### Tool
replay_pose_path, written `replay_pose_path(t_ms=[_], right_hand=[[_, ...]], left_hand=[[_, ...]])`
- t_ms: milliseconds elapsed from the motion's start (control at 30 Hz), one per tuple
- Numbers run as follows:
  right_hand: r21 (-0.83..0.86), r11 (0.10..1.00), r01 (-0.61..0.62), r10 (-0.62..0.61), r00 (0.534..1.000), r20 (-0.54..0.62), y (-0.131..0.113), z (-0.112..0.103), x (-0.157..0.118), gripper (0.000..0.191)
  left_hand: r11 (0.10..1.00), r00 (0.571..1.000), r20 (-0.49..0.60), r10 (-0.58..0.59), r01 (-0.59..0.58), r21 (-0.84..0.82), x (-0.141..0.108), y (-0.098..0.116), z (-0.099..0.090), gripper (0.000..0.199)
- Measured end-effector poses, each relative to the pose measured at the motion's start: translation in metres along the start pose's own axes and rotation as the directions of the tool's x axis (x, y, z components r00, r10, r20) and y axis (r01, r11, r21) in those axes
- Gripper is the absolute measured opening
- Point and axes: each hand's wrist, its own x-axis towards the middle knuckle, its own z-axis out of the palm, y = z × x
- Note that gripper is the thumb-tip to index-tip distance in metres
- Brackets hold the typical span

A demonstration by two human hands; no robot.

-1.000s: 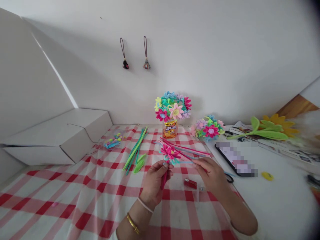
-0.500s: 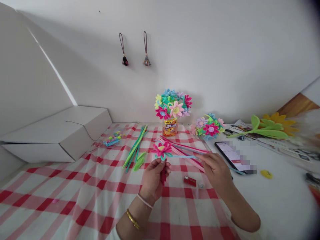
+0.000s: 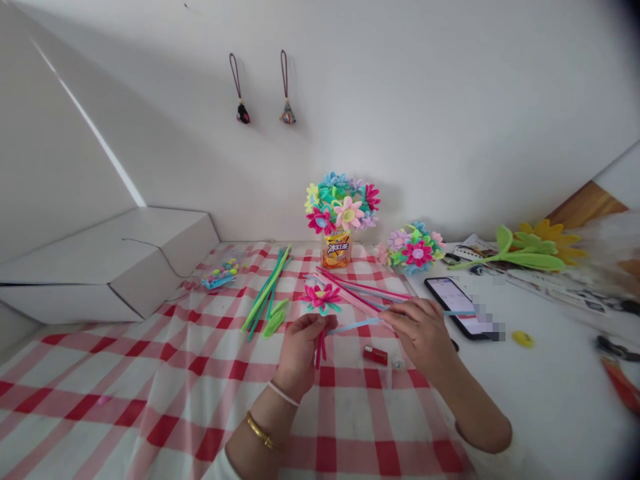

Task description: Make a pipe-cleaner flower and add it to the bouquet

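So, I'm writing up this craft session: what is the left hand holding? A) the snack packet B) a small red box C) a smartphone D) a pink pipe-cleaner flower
D: the left hand pinches the stem of the pink pipe-cleaner flower, just below its petals.

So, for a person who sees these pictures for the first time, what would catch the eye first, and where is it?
The eye goes first to the bright bouquet of pipe-cleaner flowers, standing in an orange snack packet at the far edge of the red-and-white checked cloth. Nearer, the left hand holds up a pink flower by its stems, while the right hand holds a blue pipe cleaner.
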Motion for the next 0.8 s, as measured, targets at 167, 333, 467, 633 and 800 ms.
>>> replay_pose_path(t_ms=[167, 333, 467, 633, 800], right_hand=[[0.026, 1.000, -0.005, 0.006, 1.000, -0.022, -0.002, -0.001, 0.001, 0.028], [0.014, 0.998, -0.063, 0.064, 0.997, -0.036, -0.001, 0.004, -0.001, 0.025], [0.041, 0.995, -0.095, 0.097, 0.994, -0.048, 0.000, 0.008, -0.003, 0.023], [0.101, 0.990, -0.099, 0.101, 0.995, -0.012, 0.000, 0.011, -0.004, 0.023], [0.111, 0.991, -0.069, 0.068, 0.998, 0.011, -0.001, 0.013, -0.004, 0.023]], left_hand=[[0.980, 0.984, 0.033, -0.176, 0.172, 0.104, -0.006, 0.001, 0.004, 0.013], [0.960, 0.966, 0.095, -0.241, 0.223, 0.170, -0.012, 0.002, 0.009, 0.014], [0.962, 0.967, 0.124, -0.222, 0.197, 0.187, -0.012, 0.000, 0.008, 0.017], [0.965, 0.965, 0.137, -0.225, 0.200, 0.172, -0.013, 0.000, 0.008, 0.017], [0.942, 0.938, 0.155, -0.311, 0.284, 0.177, -0.015, 0.003, 0.011, 0.015]])
